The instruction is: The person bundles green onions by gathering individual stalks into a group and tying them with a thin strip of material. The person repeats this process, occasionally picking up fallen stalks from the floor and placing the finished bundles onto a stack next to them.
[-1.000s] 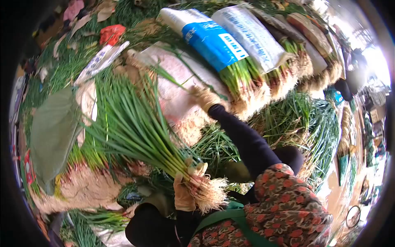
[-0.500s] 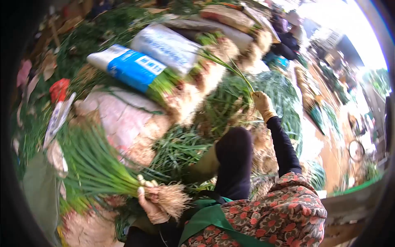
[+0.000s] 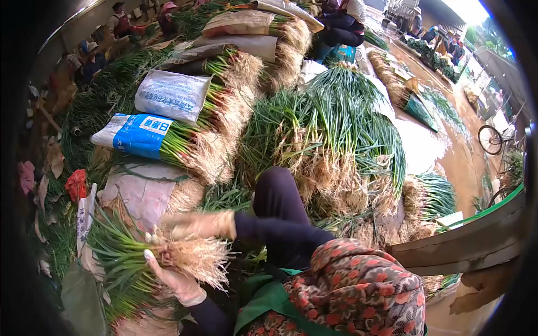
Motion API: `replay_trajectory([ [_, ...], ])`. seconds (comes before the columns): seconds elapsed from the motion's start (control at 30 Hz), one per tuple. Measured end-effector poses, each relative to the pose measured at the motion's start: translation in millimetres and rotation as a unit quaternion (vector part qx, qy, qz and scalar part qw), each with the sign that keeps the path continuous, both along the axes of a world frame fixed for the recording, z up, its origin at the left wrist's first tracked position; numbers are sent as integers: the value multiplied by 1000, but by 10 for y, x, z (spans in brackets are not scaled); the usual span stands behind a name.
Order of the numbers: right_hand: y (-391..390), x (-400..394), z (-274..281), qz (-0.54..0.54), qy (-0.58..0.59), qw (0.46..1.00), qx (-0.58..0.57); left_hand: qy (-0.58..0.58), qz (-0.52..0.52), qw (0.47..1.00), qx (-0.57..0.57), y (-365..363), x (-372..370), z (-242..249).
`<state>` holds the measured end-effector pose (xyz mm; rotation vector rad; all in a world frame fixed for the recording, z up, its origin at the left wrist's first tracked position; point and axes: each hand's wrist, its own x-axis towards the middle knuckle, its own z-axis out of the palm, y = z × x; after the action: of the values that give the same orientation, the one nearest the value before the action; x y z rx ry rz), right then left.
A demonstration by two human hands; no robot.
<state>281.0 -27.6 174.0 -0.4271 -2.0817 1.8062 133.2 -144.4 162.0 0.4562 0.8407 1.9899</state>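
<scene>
A bunch of green onions lies across my left hand at the lower left, roots fanned toward the right and leaves toward the left. The pale-gloved left hand closes round the bunch just above its roots, with fingertips curling over the top. My right hand, also gloved, is smeared by motion right over the bunch near the stem bases; its fingers do not show sharply. Behind my knee stands a large pile of loose green onions with dry tan roots facing me.
Wrapped onion bundles, one in a blue-and-white sack and one in a white sack, line the left. A wooden beam stands at my right. People sit farther back, and a bicycle wheel is at far right.
My right hand has come from the onion pile down and left to the bunch; the thin onion stalk it held is no longer distinct. The left hand keeps the bunch, and the view has shifted.
</scene>
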Motion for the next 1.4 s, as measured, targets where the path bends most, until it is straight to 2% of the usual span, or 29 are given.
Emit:
replay_trajectory([
  [0.07,-325,-420,-262,93,57,983,-149,46,57,997,-23,-34,45,298],
  [0.13,-500,-646,-504,138,146,923,-329,-10,43,999,6,42,-78,421],
  [0.2,-578,-730,-667,147,203,875,-414,10,63,998,9,90,-355,295],
  [0.23,-596,-700,-679,125,190,884,-409,19,74,997,25,148,-523,174],
  [0.3,-654,-487,-281,42,4,962,-270,-23,93,995,24,154,-743,167],
  [0.37,-692,-227,-218,19,95,956,-276,-56,126,990,19,57,-948,215],
  [0.4,-702,-75,-136,14,123,952,-279,-31,153,988,3,-49,-1018,318],
  [0.43,-615,161,-33,23,121,941,-317,-203,62,971,112,-200,-1396,141],
  [0.47,-536,400,74,31,118,927,-354,-201,50,968,143,-398,-1611,234],
  [0.5,-463,489,41,6,70,941,-330,-179,65,968,160,-618,-1696,346],
  [0.53,-430,448,-25,-10,11,977,-214,-149,87,971,164,-828,-1758,440],
  [0.57,-405,309,-447,17,-52,980,-190,-128,112,970,171,-1090,-1767,505],
  [0.6,-411,271,-777,48,-103,988,100,-110,131,969,176,-1336,-1763,551],
  [0.63,-418,187,-898,60,-125,913,385,-97,150,967,181,-1573,-1757,597],
  [0.7,-448,-20,-1013,167,-251,859,413,-76,189,961,188,-2026,-1647,607],
  [0.77,-451,-323,-850,203,-199,912,295,-62,226,954,187,-2387,-1518,592],
  [0.9,-523,-854,-417,236,-199,915,259,-44,284,938,196,-2944,-1294,526],
  [0.97,-572,-1021,-392,239,-174,908,298,-38,300,931,204,-3114,-1200,515],
  [1.07,-742,-1311,-255,276,-103,914,279,-36,318,923,212,-3281,-1100,492],
  [1.1,-918,-1446,-5,265,-61,922,275,-36,320,922,214,-3291,-1093,475],
  [1.2,-1569,-1849,649,312,88,944,56,-47,304,925,222,-3225,-1060,423],
  [1.23,-1777,-1945,772,339,102,934,-50,-51,291,929,224,-3160,-1052,421],
  [1.27,-1984,-2114,734,381,88,918,-62,-58,277,932,228,-3087,-1038,415],
  [1.3,-2107,-2211,675,407,92,909,-18,-65,261,935,230,-3005,-1022,404],
  [1.37,-2154,-2268,523,414,142,887,148,-80,230,941,235,-2821,-1004,385],
  [1.4,-2114,-2237,414,410,138,888,157,-90,213,943,240,-2722,-1000,387],
])
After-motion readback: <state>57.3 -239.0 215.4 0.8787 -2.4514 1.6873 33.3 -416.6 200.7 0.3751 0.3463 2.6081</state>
